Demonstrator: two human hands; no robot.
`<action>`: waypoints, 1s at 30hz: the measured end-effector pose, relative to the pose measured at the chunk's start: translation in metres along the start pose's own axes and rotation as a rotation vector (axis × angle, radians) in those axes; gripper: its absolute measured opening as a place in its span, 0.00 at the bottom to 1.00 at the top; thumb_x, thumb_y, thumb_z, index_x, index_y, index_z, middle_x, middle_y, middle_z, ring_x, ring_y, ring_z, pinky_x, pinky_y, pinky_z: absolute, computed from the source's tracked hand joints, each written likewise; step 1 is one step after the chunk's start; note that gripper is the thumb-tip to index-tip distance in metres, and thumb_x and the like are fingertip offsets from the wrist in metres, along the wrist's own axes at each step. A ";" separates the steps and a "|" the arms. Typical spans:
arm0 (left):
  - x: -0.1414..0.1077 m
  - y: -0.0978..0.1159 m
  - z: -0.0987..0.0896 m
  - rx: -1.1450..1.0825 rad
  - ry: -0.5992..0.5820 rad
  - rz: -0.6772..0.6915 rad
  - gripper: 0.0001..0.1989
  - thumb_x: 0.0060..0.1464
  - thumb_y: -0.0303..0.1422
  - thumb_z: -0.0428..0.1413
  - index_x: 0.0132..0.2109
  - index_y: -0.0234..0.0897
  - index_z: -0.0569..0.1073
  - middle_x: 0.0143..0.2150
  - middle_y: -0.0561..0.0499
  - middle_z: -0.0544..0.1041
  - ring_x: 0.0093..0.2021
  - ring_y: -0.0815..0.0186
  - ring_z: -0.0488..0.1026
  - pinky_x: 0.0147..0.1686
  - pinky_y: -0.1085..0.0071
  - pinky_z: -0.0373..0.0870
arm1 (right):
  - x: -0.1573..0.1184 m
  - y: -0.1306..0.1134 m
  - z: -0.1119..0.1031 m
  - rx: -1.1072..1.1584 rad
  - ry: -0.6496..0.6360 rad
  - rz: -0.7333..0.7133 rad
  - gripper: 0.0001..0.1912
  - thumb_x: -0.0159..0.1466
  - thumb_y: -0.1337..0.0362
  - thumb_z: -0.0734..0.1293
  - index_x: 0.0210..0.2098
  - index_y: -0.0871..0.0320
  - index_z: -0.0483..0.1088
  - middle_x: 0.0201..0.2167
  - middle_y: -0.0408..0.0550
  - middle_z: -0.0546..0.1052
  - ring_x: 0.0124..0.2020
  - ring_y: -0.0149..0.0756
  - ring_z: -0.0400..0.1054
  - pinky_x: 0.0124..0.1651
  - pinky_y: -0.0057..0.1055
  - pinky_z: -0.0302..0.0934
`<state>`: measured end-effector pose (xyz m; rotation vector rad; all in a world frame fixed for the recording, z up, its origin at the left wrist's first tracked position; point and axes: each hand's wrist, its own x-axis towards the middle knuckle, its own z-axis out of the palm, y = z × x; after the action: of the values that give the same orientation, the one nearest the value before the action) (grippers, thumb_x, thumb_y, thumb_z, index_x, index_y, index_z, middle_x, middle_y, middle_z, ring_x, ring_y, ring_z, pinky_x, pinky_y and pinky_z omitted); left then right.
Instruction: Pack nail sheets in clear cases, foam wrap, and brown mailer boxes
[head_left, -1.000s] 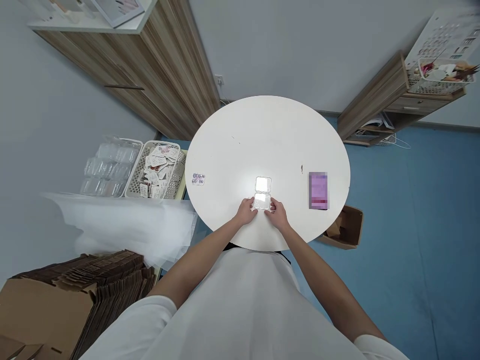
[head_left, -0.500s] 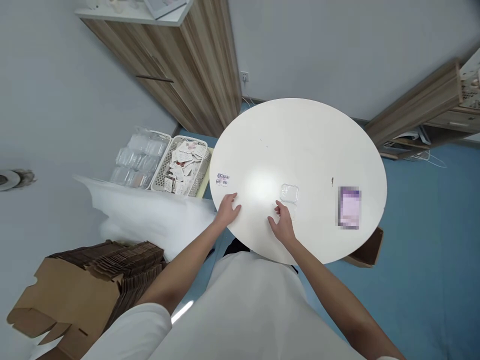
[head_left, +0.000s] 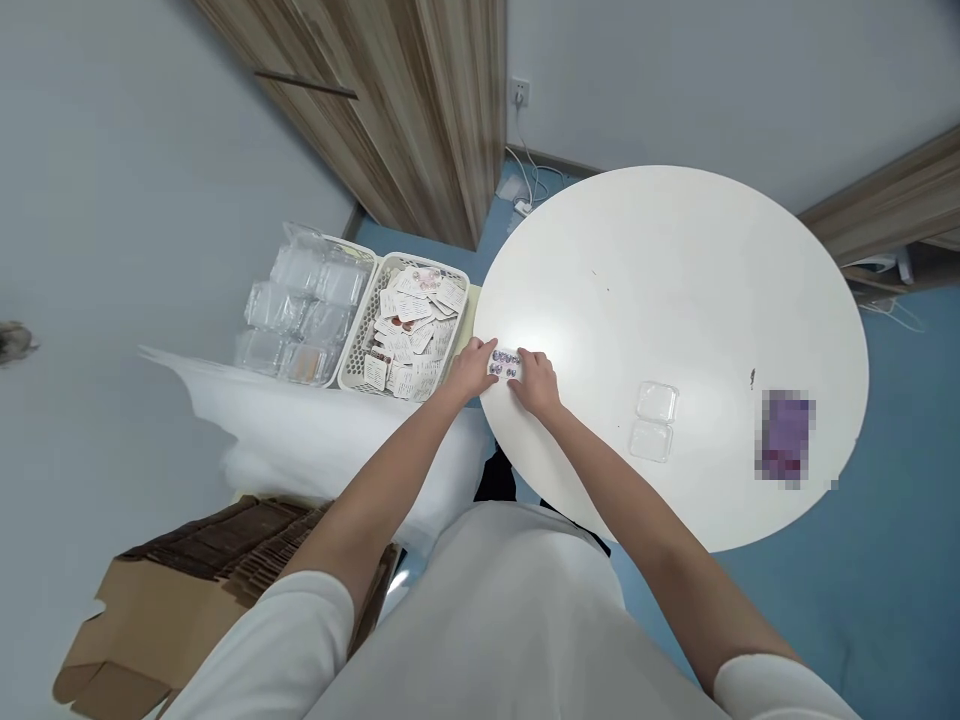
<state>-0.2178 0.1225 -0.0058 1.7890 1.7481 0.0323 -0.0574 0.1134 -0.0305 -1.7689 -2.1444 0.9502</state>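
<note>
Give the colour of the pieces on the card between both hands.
The pieces look purplish, best seen in the head view.

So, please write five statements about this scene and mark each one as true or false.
1. Left hand and right hand both touch the patterned card. True.
2. The clear case lies on the table, right of that card. True.
3. The clear case is shut. False: it lies open.
4. The patterned card is at the table's centre. False: it is at the left edge.
5. The basket nearest the table holds many white cards. True.
</note>
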 end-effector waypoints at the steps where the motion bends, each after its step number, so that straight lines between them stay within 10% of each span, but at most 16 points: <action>1: 0.001 -0.001 0.000 0.003 -0.007 0.009 0.35 0.41 0.33 0.59 0.58 0.40 0.56 0.48 0.45 0.62 0.46 0.58 0.65 0.41 0.68 0.63 | 0.002 -0.001 0.002 -0.015 0.011 0.019 0.30 0.53 0.65 0.65 0.54 0.54 0.54 0.45 0.53 0.62 0.46 0.45 0.58 0.46 0.41 0.56; 20: -0.019 0.009 0.017 -0.126 0.049 0.120 0.32 0.45 0.27 0.55 0.58 0.39 0.55 0.45 0.46 0.66 0.46 0.59 0.65 0.43 0.64 0.62 | -0.019 0.011 -0.011 0.213 0.007 -0.023 0.31 0.52 0.70 0.63 0.55 0.57 0.52 0.46 0.52 0.63 0.46 0.41 0.59 0.47 0.40 0.58; 30: -0.045 0.105 0.063 -0.191 -0.038 0.299 0.34 0.47 0.29 0.54 0.60 0.40 0.51 0.46 0.46 0.65 0.45 0.60 0.65 0.45 0.63 0.63 | -0.108 0.091 -0.077 0.173 0.048 -0.050 0.34 0.56 0.67 0.61 0.60 0.51 0.44 0.48 0.52 0.61 0.49 0.43 0.59 0.48 0.43 0.59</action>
<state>-0.1019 0.0641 0.0088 1.8778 1.3883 0.2773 0.0846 0.0459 0.0008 -1.6321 -2.0022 1.0352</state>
